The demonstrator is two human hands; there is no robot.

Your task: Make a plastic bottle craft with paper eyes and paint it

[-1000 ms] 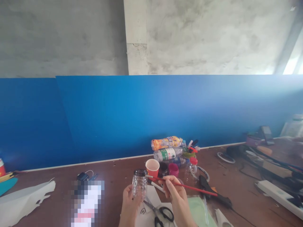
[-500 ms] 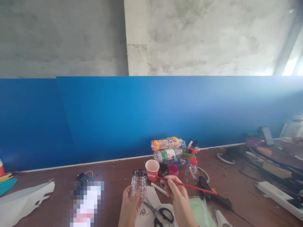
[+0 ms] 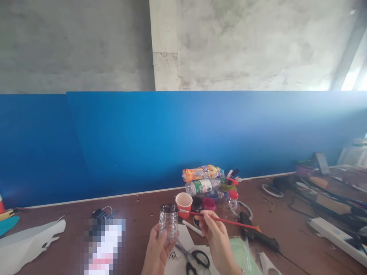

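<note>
My left hand [image 3: 158, 244] is wrapped round a clear ribbed plastic bottle piece [image 3: 169, 224], held upright, with a black band along its top rim. In my right hand [image 3: 214, 235] is a thin red-handled paintbrush [image 3: 229, 221], pinched between thumb and fingers. Its tip points left, close to the black rim; whether it touches I cannot tell. Just behind stands a red paper cup [image 3: 183, 204], with a black paint jar [image 3: 197, 204] and a magenta paint jar [image 3: 209, 204] beside it. Black-handled scissors [image 3: 192, 259] lie on white paper below my hands.
Plastic bottles [image 3: 202, 186] lie stacked by the blue partition [image 3: 143, 137]. To the right are a red-capped bottle [image 3: 233, 202], a black glue gun [image 3: 259, 235] and a white power strip [image 3: 340, 240]. A cut white sheet [image 3: 31, 244] lies at left on the brown table [image 3: 137, 214].
The brush has turned slightly, its handle end a little higher and its tip nearer the black rim. The bottle piece stays in my left hand, almost still.
</note>
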